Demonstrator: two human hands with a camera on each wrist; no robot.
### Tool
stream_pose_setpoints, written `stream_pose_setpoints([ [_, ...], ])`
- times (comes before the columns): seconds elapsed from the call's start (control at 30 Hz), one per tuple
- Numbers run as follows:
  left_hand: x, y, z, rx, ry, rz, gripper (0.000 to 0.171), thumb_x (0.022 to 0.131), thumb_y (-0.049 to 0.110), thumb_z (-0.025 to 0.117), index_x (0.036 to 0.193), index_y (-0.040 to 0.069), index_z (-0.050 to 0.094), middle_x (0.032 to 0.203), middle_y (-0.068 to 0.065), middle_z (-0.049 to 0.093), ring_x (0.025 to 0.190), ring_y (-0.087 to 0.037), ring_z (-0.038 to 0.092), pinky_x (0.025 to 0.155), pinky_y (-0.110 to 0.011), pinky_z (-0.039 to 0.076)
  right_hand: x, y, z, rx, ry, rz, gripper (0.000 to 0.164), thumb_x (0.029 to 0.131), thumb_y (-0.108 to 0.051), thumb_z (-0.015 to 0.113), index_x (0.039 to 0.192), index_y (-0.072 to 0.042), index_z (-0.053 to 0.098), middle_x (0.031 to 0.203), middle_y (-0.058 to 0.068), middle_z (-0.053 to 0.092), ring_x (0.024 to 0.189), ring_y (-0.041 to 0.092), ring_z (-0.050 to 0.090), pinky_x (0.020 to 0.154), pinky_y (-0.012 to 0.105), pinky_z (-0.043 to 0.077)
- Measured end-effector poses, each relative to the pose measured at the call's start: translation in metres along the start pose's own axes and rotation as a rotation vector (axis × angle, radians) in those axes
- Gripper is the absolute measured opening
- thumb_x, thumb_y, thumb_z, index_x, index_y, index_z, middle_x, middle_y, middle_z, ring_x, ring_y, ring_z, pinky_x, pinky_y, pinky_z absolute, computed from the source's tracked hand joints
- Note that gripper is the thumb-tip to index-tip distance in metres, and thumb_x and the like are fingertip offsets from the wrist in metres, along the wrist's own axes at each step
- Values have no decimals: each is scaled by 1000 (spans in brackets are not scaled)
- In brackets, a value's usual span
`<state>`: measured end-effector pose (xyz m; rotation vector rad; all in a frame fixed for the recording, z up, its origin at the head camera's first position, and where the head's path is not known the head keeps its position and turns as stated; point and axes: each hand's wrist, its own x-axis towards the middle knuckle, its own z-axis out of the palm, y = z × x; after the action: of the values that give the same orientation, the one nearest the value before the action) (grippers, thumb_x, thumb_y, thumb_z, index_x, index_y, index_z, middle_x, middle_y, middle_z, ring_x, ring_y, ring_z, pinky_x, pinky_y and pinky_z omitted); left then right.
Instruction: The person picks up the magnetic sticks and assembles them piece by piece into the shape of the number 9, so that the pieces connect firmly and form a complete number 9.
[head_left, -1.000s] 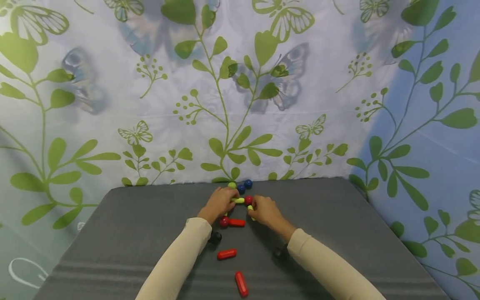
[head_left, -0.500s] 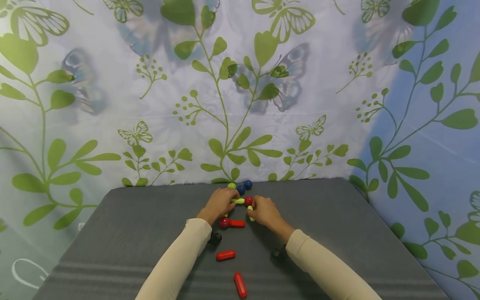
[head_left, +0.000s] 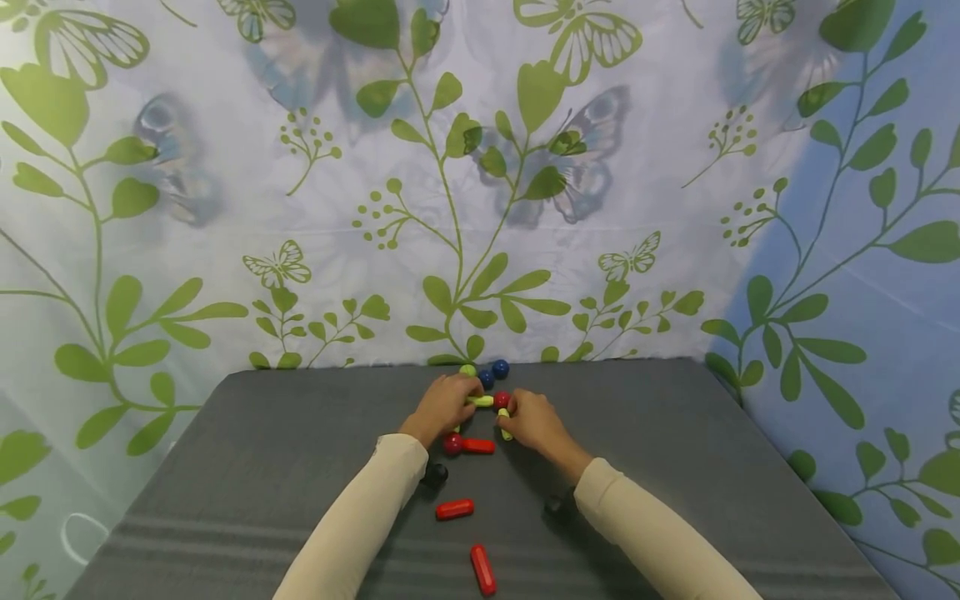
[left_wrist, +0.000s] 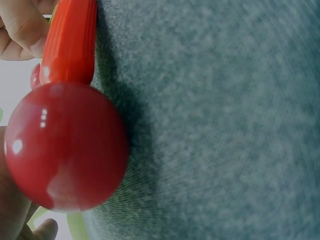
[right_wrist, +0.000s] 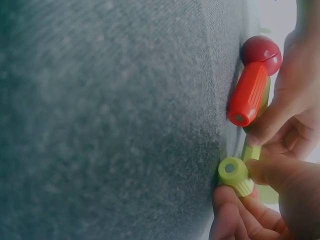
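My left hand (head_left: 447, 406) pinches a yellow-green rod (head_left: 483, 402) whose right end meets a red ball (head_left: 502, 399). My right hand (head_left: 534, 421) holds a second yellow-green rod (head_left: 505, 427) between thumb and fingers, just below that ball. In the right wrist view this rod (right_wrist: 233, 170) shows a grey disc in its free end. Beneath the left hand, another red ball (head_left: 452, 443) joins a red rod (head_left: 478, 446). Close up in the left wrist view are this ball (left_wrist: 67, 145) and rod (left_wrist: 70, 42). A further yellow-green piece is mostly hidden under the left hand.
Behind the hands lie a green ball (head_left: 467, 370) and two blue balls, one nearer (head_left: 486, 380) and one farther (head_left: 501, 368). Black balls sit by the left sleeve (head_left: 437, 475) and right sleeve (head_left: 557, 505). Two loose red rods, upper (head_left: 454, 509) and lower (head_left: 483, 570), lie on the grey table (head_left: 300, 467).
The head view has shifted slightly, moving the whole scene a little to the right. Both hands keep their grips with hardly any visible movement.
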<state>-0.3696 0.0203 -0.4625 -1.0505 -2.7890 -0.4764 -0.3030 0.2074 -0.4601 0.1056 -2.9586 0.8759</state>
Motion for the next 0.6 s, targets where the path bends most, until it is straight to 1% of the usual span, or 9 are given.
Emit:
stream_pose_setpoints([
  [0.13,2,2,1,-1,-8,-6,14,91,13,75,105,15,72,103,-3,68,97,-22,63,96,-47,45,0,1,0,13,-4,15,26,89,-23,79,83,-11,57,70,1,57,57,16,53,52,31,42],
  [0.23,3,2,2,-1,-13,-3,14,91,13,75,105,15,72,103,-2,68,97,-21,63,95,-46,46,0,2,0,20,8,30,25,89,-23,79,83,-11,58,71,1,57,58,16,53,53,30,42],
  [0.4,2,1,2,-16,-7,-6,14,91,13,75,105,14,72,102,-2,68,96,-21,63,95,-47,46,1,4,2,24,36,17,25,88,-23,80,82,-11,59,72,0,58,59,15,53,54,30,42],
  [0.6,-1,0,3,-27,3,-14,15,91,12,75,105,13,72,103,-3,67,95,-23,63,93,-46,47,2,4,1,55,26,11,25,88,-23,80,82,-10,59,72,0,58,59,15,53,54,30,42],
])
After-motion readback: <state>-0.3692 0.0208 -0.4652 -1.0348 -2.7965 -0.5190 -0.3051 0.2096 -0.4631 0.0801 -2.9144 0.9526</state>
